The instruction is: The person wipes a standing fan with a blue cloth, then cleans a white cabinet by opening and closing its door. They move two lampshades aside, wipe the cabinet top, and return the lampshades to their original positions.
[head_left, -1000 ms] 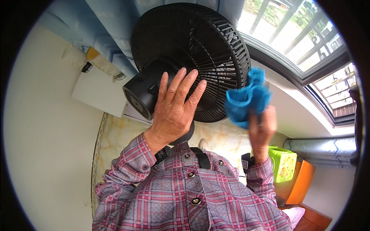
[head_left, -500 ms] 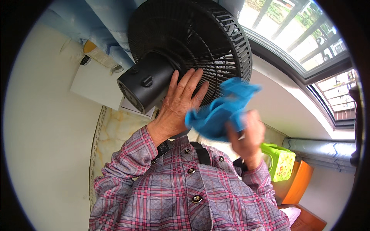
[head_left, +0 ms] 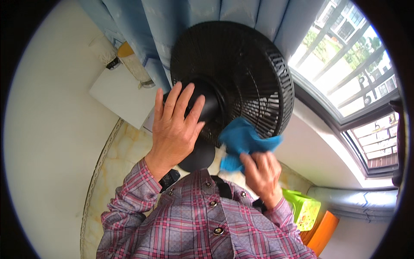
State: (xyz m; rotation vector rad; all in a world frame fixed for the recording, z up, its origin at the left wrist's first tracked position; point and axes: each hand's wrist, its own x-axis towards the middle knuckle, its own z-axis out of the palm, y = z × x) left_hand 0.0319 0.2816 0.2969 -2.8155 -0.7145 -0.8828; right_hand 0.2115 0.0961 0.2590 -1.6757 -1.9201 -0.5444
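A black standing fan (head_left: 254, 64) faces away from me, its round cage and motor housing toward me. My left hand (head_left: 174, 123) has its fingers spread over the back of the motor housing, covering most of it; whether the palm touches cannot be seen. In my right hand (head_left: 262, 172) is a blue cloth (head_left: 246, 140), bunched at the fingers and hanging loose at its top. The cloth overlaps the lower right part of the cage, slightly blurred. Below the cage, part of the fan's round black base (head_left: 198, 155) shows between my arms.
A white cabinet (head_left: 120, 93) with jars and a glass on it stands at the left wall. Blue curtains (head_left: 233, 11) hang behind the fan. To the right are a barred window (head_left: 345, 64) and its sill. A green plastic stool (head_left: 304, 209) and an orange wooden piece (head_left: 323, 233) are lower right.
My left hand has shifted left and up on the motor housing, its fingers spreading. The right hand and cloth have moved lower and a little left. The whole view has shifted, showing more curtain.
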